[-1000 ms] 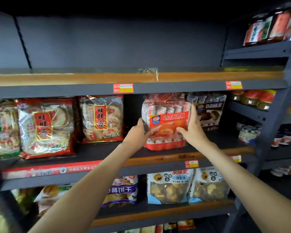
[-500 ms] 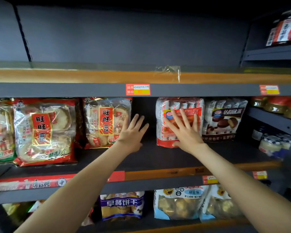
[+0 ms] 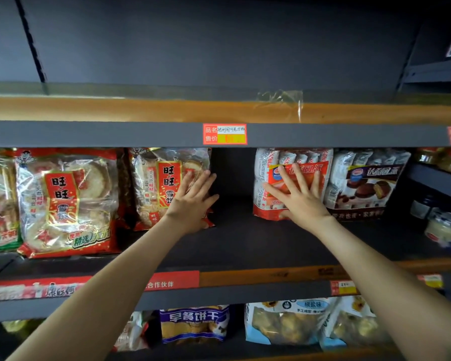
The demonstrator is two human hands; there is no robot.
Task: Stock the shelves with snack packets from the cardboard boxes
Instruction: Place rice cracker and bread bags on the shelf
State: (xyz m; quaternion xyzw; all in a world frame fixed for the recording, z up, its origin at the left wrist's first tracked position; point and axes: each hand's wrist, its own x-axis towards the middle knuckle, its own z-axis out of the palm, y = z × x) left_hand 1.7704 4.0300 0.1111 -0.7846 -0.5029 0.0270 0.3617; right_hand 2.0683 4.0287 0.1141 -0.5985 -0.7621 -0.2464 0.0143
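Note:
A red-and-white cake packet (image 3: 271, 178) stands upright at the back of the middle shelf (image 3: 245, 246). My right hand (image 3: 301, 199) presses flat against its front with fingers spread. My left hand (image 3: 193, 201) lies open with straight fingers against the right part of a clear rice-cracker bag (image 3: 156, 186) with a red label. A dark gap on the shelf separates the two packets. No cardboard box is in view.
A brown chocolate-pie packet (image 3: 367, 186) stands right of the red one. A larger rice-cracker bag (image 3: 65, 201) sits at the left. Jars (image 3: 445, 230) fill the right-hand unit. Biscuit packs (image 3: 193, 324) stand on the shelf below. The top shelf (image 3: 141, 110) holds only a scrap of plastic film.
Both hands let go of the red cake packet's sides after sliding it back. My right hand went flat on its front. My left hand moved left onto the rice-cracker bag.

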